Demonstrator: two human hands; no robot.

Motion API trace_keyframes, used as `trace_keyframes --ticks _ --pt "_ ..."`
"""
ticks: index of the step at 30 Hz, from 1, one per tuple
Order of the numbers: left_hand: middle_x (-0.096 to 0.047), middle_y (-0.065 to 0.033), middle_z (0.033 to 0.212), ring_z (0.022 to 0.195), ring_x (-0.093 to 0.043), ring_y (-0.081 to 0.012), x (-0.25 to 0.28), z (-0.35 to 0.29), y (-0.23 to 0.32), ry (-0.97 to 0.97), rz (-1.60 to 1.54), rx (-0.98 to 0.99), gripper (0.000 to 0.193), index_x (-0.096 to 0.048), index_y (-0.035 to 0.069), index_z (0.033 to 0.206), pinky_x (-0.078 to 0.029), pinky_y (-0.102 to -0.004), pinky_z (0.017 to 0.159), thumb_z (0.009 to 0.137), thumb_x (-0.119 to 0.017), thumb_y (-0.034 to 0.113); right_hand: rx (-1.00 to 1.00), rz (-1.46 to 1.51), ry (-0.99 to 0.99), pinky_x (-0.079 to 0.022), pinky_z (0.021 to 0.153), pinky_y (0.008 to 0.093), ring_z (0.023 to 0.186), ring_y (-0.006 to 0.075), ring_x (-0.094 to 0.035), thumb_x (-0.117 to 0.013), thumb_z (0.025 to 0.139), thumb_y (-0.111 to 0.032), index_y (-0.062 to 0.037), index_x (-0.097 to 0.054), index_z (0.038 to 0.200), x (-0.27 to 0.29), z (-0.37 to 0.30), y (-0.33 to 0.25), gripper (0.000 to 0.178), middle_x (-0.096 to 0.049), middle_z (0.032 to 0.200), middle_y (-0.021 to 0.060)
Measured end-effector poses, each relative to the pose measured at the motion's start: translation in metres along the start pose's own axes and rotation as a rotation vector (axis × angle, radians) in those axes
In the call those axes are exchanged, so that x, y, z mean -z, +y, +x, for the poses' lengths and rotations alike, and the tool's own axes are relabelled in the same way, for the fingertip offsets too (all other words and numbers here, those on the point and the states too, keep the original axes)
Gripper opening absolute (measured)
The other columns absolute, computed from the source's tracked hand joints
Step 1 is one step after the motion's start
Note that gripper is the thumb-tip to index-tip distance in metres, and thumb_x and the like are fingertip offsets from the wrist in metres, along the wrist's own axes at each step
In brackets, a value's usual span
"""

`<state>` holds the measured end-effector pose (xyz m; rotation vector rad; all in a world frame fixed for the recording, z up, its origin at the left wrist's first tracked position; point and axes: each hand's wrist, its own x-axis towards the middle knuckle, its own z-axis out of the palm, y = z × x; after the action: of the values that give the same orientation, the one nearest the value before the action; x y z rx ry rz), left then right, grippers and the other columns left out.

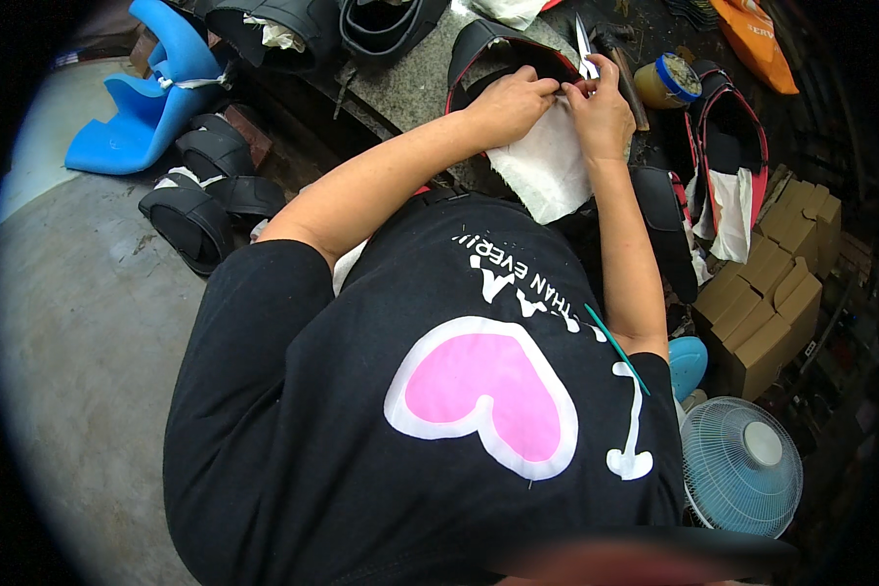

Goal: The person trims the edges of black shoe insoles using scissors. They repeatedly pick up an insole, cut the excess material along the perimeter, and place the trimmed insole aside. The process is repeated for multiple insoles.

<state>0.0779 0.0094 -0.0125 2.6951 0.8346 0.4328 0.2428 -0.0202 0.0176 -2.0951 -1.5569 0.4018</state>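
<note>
One black curved piece (474, 44), edged in red, open like a shell; location: at the near end of the cluttered surface, in front of the person, between both hands.

One white sheet (547, 176), soft, attached or tucked at the near rim of that piece; lower part hanging loose toward the person's body.

Two hands, bare. Left hand (511, 104): fingers bent and closed, tips at the near rim where the sheet begins. Right hand (603, 115): thumb and fingers drawn together on the same rim, just beside the left fingertips. Both have hold of the piece; which layer is pinched cannot be told.

Condition of work, by judgement: partway. Done: shell shaped, red edging on, sheet in place at the rim. Left: the rim under the fingers, seemingly unsettled, and the sheet's loose end, neither tucked in nor trimmed.

Beside the right hand: one pointed metal tool (583, 41); one wooden handle (637, 105); one yellow jar (656, 88) with blue rim, contents unclear.

Farther right: one similar red-edged piece (761, 146), its own white sheet (731, 210) likewise hanging; apparently at a comparable stage.

Left side: several black strapped items (188, 220), some showing white stuffing.

Outermost: cardboard boxes (762, 303); one fan (737, 479).
</note>
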Motion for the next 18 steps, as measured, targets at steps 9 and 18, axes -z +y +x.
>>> trace_keyframes --ticks 9,18 --pt "-0.062 -0.0154 0.091 0.091 -0.059 -0.0313 -0.023 -0.002 -0.007 0.171 -0.132 0.015 0.032 -0.060 0.005 0.120 -0.052 -0.0414 0.079 0.091 -0.053 0.015 -0.040 0.126 -0.006 -0.051 0.071 0.0358 0.078 0.0210 -0.069 -0.070 0.079 -0.014 -0.0157 -0.050 0.126 -0.005 0.011 0.011 0.052 -0.072 0.084 0.0006" --pt "-0.060 -0.0041 0.129 0.097 -0.055 -0.0269 0.001 0.000 -0.004 -0.024 0.025 -0.073 0.036 -0.066 0.003 0.115 -0.050 -0.0337 0.088 0.081 -0.056 0.006 -0.016 0.157 0.081 -0.051 0.067 0.0358 0.073 0.0211 -0.066 -0.079 0.075 -0.018 -0.0133 -0.049 0.126 -0.016 -0.007 0.007 0.059 -0.070 0.090 0.0030"
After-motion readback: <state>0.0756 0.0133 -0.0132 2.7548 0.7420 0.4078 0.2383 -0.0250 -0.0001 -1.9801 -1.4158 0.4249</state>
